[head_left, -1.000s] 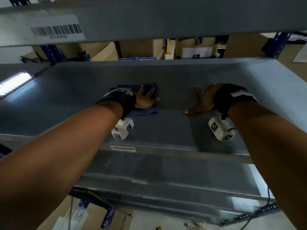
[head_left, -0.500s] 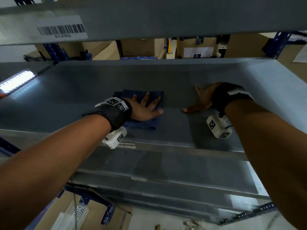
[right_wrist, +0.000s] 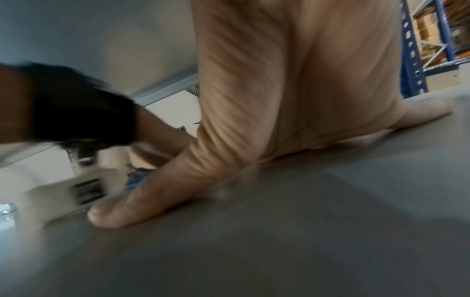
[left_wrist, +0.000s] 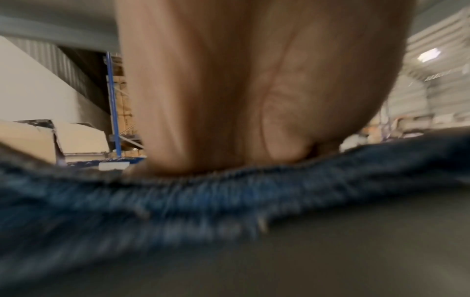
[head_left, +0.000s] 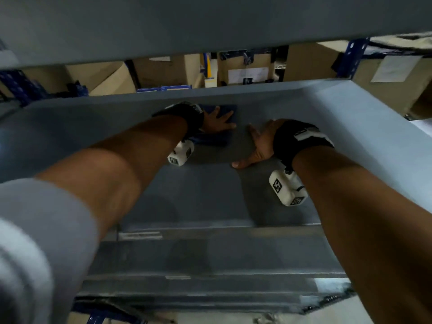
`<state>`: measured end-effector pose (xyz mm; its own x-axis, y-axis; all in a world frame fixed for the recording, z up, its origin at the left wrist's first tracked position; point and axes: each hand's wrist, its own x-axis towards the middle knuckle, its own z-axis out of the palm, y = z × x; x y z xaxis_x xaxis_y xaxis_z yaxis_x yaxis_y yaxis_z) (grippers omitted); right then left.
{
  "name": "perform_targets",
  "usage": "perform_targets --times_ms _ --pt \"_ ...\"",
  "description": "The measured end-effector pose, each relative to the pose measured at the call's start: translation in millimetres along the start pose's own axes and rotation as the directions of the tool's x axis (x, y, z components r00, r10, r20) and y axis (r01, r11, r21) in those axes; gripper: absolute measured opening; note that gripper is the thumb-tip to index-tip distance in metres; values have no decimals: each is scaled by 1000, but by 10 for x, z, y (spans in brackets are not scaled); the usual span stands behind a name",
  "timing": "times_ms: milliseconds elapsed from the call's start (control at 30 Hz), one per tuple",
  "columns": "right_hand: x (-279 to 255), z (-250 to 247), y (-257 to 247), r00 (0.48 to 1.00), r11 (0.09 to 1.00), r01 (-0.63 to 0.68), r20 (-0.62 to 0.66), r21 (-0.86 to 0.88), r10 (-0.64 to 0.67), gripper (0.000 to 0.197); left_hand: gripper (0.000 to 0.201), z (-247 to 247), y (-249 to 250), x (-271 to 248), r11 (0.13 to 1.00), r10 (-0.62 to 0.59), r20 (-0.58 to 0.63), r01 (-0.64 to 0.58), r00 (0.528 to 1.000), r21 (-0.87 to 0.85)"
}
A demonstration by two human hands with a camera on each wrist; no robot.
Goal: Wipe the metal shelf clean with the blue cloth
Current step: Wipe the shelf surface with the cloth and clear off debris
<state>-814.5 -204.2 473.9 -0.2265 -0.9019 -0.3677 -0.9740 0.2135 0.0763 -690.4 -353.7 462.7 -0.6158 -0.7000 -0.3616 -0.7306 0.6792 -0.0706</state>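
Observation:
The blue cloth (head_left: 225, 111) lies flat on the grey metal shelf (head_left: 93, 127), toward its back middle. My left hand (head_left: 218, 123) presses on the cloth with fingers spread flat; in the left wrist view the palm (left_wrist: 229, 100) sits on the cloth's hem (left_wrist: 229, 193). My right hand (head_left: 258, 146) rests flat on the bare shelf just right of the cloth, thumb pointing toward me. In the right wrist view its thumb (right_wrist: 142, 203) and palm lie on the shelf surface (right_wrist: 305, 231), with a bit of the blue cloth (right_wrist: 136, 178) behind the thumb.
Another grey shelf board (head_left: 210, 19) hangs low overhead. Cardboard boxes (head_left: 245, 66) and blue rack uprights (head_left: 350, 59) stand behind the shelf. Lower shelf levels (head_left: 210, 260) sit below the front edge. The shelf's right part (head_left: 362, 127) and left part are bare.
My left hand has slid the cloth away from me and to the right, ending close to the right hand. The right hand stayed planted. The head view shifted and blurred.

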Motion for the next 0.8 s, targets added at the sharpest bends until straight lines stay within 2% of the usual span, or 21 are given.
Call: perform_targets --times_ms 133,233,300,400,500,533,633,667,733,800 --pt "-22 9 9 999 999 -35 -9 11 35 145 72 -156 -25 414 988 -84 -12 82 996 -130" --pt "-43 -9 -7 998 998 -55 0 7 55 140 69 -170 48 366 981 -92 14 93 996 -172" --pt "-69 -21 -23 998 998 -61 7 1 61 140 68 -153 89 220 987 -75 23 78 997 -140" --pt "-92 -26 -30 999 999 -46 1 1 46 144 70 18 142 -102 997 76 -32 -77 997 -12" --pt "29 25 -2 1000 1000 -21 12 1 21 158 88 352 96 -309 971 239 -41 -238 970 32" --pt "87 39 17 1000 1000 -22 13 10 22 160 90 390 60 -320 966 254 -41 -251 966 56" --pt "37 7 15 1000 1000 -26 13 -3 26 159 91 261 79 -257 980 197 -26 -197 980 7" --pt "-4 -7 12 1000 1000 -27 2 -14 27 155 85 183 132 -197 990 141 -42 -142 989 -11" --pt "-43 -19 13 999 999 -38 -6 -25 37 145 70 -24 229 -87 997 41 -75 -36 996 70" --pt "-36 -22 12 998 998 -59 11 -31 59 142 63 -230 237 66 1000 -9 -68 9 998 5"
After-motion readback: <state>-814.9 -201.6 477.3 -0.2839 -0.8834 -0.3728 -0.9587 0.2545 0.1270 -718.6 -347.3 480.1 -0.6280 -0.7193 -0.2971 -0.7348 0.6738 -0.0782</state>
